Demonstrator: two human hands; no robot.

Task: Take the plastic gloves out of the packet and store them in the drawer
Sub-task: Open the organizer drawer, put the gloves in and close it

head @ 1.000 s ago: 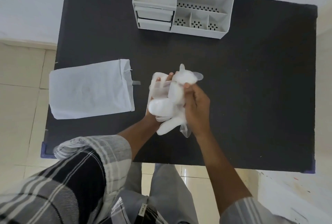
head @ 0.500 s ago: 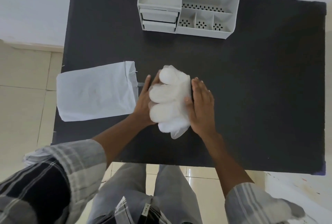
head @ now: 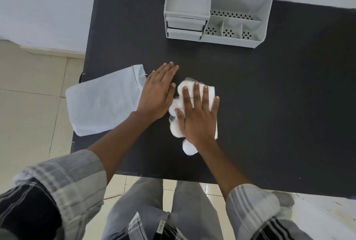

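Observation:
A puffy stack of translucent white plastic gloves (head: 177,107) lies on the black table (head: 269,105) near its middle. My right hand (head: 198,114) presses flat on top of the stack, fingers spread. Just left of it, my left hand (head: 158,95) rests flat, palm down, with its thumb side touching the gloves' left edge. The white packet (head: 104,101) lies flat to the left, its open end under my left hand's edge. A grey desk organiser (head: 217,6) stands at the back; its two small drawers (head: 185,28) on the left side are shut.
The organiser's right part has open compartments (head: 231,29) with perforated bottoms. The table's front edge runs just below my forearms, and its left edge lies under the packet. Tiled floor and a white wall lie beyond.
Both hands held the gloves cupped between them above the table; now the stack lies on the table with my right hand flat on it and my left hand flat beside it.

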